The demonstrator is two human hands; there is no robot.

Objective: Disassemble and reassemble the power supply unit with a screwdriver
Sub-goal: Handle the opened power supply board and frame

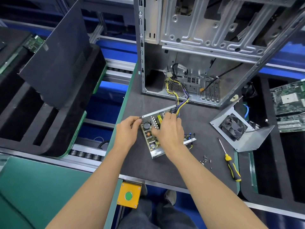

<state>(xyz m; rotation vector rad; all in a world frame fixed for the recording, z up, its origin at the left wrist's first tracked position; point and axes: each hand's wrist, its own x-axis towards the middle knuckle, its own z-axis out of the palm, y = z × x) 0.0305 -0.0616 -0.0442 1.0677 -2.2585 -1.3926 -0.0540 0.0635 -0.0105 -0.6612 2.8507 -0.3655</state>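
With the cover (242, 131) and its fan already off and set aside to the right, screws (205, 161) loose on the mat (148, 169) near the idle screwdriver (231, 164): well into disassembly, reassembly all still ahead. Power supply unit (152, 134) open at mat centre, board exposed; left hand (127, 131) pinching its perforated wall, right hand (168, 131) curled down onto the board, exact hold hidden

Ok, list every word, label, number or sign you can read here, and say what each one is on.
None can be read.
Green motherboard at the right: printing too small.
Open power supply's circuit board: markings blurred.
Small sticker on the grey metal computer case: illegible.
Orange box's green button: unmarked.
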